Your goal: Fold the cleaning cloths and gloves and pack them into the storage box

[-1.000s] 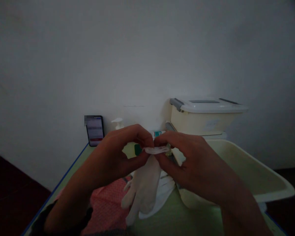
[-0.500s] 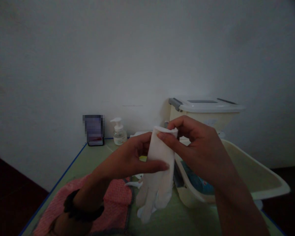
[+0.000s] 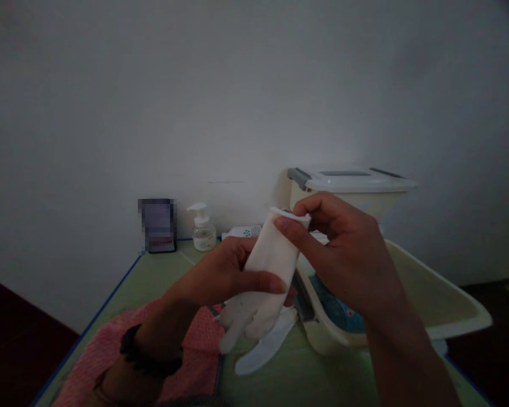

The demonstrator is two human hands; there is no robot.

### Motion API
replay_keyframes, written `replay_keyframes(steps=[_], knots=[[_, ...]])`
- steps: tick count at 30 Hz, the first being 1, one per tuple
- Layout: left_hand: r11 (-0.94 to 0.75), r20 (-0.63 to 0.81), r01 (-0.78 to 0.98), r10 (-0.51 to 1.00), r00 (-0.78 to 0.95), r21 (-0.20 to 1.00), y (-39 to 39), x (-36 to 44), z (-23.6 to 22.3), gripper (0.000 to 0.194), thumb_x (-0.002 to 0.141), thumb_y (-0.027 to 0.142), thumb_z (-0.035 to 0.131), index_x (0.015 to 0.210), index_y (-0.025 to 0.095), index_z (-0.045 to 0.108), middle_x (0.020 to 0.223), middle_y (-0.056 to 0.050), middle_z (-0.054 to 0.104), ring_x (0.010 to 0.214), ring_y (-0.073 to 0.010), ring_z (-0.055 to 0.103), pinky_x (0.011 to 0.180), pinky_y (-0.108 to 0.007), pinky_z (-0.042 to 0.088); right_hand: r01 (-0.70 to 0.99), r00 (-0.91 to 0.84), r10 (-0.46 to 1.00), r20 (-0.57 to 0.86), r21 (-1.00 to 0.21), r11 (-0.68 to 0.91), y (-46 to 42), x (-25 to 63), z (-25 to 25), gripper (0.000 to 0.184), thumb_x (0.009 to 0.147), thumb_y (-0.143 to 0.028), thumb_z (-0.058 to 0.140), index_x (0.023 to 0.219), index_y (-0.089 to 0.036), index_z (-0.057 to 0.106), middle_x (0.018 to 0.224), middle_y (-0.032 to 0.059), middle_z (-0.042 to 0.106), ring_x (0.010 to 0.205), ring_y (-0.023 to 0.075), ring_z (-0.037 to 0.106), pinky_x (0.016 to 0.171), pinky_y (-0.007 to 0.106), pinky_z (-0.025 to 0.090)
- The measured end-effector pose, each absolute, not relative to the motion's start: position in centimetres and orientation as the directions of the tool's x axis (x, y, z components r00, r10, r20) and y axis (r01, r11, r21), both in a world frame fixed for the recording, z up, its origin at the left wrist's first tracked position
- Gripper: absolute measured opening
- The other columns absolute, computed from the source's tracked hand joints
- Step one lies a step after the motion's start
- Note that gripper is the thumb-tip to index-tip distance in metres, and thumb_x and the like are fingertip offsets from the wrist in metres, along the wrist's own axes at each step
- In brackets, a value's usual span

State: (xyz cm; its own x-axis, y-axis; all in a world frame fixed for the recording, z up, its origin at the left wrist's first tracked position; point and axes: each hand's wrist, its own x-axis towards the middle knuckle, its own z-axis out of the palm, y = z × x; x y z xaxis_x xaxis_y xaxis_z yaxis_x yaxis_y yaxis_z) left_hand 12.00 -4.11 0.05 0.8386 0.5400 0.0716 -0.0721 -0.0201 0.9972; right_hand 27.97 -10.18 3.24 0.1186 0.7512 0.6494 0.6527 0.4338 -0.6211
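A white glove point(image 3: 268, 254) hangs between my hands, cuff at the top and fingers drooping toward the table. My left hand point(image 3: 233, 268) is closed round its middle, thumb across the front and the other fingers mostly behind it. At the cuff's right corner, my right hand point(image 3: 335, 237) pinches the edge between thumb and fingers. Below the held glove, another white glove-like piece point(image 3: 263, 350) lies on the green tabletop. A pink cloth point(image 3: 199, 350) with a dark edge lies beneath my left forearm.
A phone point(image 3: 159, 226) leans on the wall beside a pump bottle point(image 3: 204, 232). A white tube-like item point(image 3: 241, 232) lies behind my hands. To the right stand a lidded box point(image 3: 352, 183) and an open cream bin point(image 3: 453, 333) holding a blue packet point(image 3: 335, 308).
My left hand has gone from the cuff down to the glove's middle, while my right hand has stayed at the cuff and risen slightly. The glove now tilts, its fingers swung left.
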Motion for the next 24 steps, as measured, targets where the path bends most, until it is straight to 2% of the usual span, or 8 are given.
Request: replay_keyframes(steps=[4, 7, 10, 12, 15, 19, 22, 24], knots=[[0.014, 0.02, -0.031, 0.492, 0.87, 0.999, -4.0, 11.9, -0.1, 0.018, 0.077, 0.029, 0.07, 0.081, 0.012, 0.066, 0.078, -0.006, 0.072, 0.069, -0.0168, 0.068, 0.062, -0.027, 0.055, 0.632, 0.142, 0.737, 0.661, -0.633, 0.447, -10.2, 27.9, 3.2, 0.015, 0.083, -0.033, 0.061, 0.078, -0.021, 0.054, 0.063, -0.0039, 0.057, 0.054, 0.0095, 0.051, 0.052, 0.023, 0.039], [-0.053, 0.106, -0.091, 0.508, 0.855, 0.994, -3.9, 12.0, -0.1, 0.028, 0.073, 0.025, 0.073, 0.094, 0.015, 0.058, 0.081, -0.003, 0.07, 0.071, -0.0159, 0.067, 0.062, -0.026, 0.053, 0.644, 0.205, 0.703, 0.681, -0.634, 0.428, -10.2, 28.0, 3.3, 0.014, 0.082, -0.032, 0.061, 0.078, -0.021, 0.054, 0.062, -0.0036, 0.056, 0.052, 0.0098, 0.05, 0.049, 0.023, 0.04], [-0.213, 0.224, -0.124, 0.551, 0.804, 0.969, -4.2, 12.1, 0.3, 0.056, 0.064, 0.02, 0.079, 0.107, 0.02, 0.045, 0.101, -0.004, 0.064, 0.086, -0.0179, 0.065, 0.069, -0.027, 0.053, 0.649, 0.291, 0.662, 0.69, -0.651, 0.394, -10.3, 28.3, 3.6, 0.014, 0.081, -0.031, 0.061, 0.076, -0.022, 0.052, 0.058, -0.0039, 0.055, 0.047, 0.0095, 0.05, 0.043, 0.022, 0.038], [-0.371, 0.28, -0.059, 0.578, 0.767, 0.927, -4.7, 12.2, 0.4, 0.069, 0.062, 0.023, 0.082, 0.115, 0.024, 0.037, 0.113, -0.007, 0.057, 0.098, -0.0202, 0.062, 0.077, -0.031, 0.053, 0.631, 0.321, 0.662, 0.677, -0.674, 0.383, -10.3, 28.3, 3.7, 0.015, 0.081, -0.03, 0.06, 0.075, -0.022, 0.05, 0.054, -0.005, 0.054, 0.043, 0.0096, 0.051, 0.038, 0.021, 0.036], [-0.616, 0.405, 0.074, 0.599, 0.691, 0.784, -5.6, 12.6, 0.2, 0.08, 0.062, 0.033, 0.082, 0.121, 0.027, 0.028, 0.12, -0.008, 0.049, 0.109, -0.0242, 0.055, 0.087, -0.038, 0.05, 0.574, 0.328, 0.698, 0.637, -0.721, 0.388, -10.4, 28.2, 3.8, 0.016, 0.08, -0.027, 0.06, 0.074, -0.024, 0.045, 0.048, -0.0071, 0.053, 0.036, 0.0104, 0.053, 0.032, 0.02, 0.035], [-0.79, 0.557, 0.163, 0.546, 0.626, 0.591, -6.2, 13.3, -0.3, 0.058, 0.074, 0.028, 0.071, 0.116, 0.024, 0.031, 0.113, -0.007, 0.048, 0.104, -0.023, 0.053, 0.089, -0.041, 0.048, 0.494, 0.344, 0.729, 0.592, -0.774, 0.396, -10.4, 28.0, 3.7, 0.019, 0.079, -0.024, 0.058, 0.079, -0.026, 0.04, 0.049, -0.0077, 0.056, 0.035, 0.0121, 0.057, 0.03, 0.02, 0.037], [-0.826, 0.576, 0.182, 0.513, 0.636, 0.534, -6.0, 13.2, 0.1, 0.025, 0.081, 0.016, 0.058, 0.099, 0.021, 0.041, 0.101, -0.004, 0.052, 0.092, -0.0177, 0.055, 0.081, -0.035, 0.048, 0.519, 0.326, 0.717, 0.616, -0.75, 0.409, -10.4, 28.1, 3.8, 0.014, 0.08, -0.022, 0.058, 0.088, -0.026, 0.046, 0.051, -0.0071, 0.057, 0.037, 0.0124, 0.059, 0.032, 0.02, 0.038], [-0.833, 0.556, 0.202, 0.504, 0.661, 0.515, -5.7, 12.8, 0.7, 0.012, 0.083, 0.013, 0.054, 0.088, 0.02, 0.045, 0.095, -0.003, 0.055, 0.086, -0.0156, 0.055, 0.078, -0.032, 0.048, 0.546, 0.298, 0.725, 0.621, -0.734, 0.404, -10.4, 28.5, 3.9, 0.011, 0.081, -0.024, 0.059, 0.091, -0.023, 0.054, 0.053, -0.0058, 0.059, 0.04, 0.0118, 0.059, 0.035, 0.02, 0.04]])
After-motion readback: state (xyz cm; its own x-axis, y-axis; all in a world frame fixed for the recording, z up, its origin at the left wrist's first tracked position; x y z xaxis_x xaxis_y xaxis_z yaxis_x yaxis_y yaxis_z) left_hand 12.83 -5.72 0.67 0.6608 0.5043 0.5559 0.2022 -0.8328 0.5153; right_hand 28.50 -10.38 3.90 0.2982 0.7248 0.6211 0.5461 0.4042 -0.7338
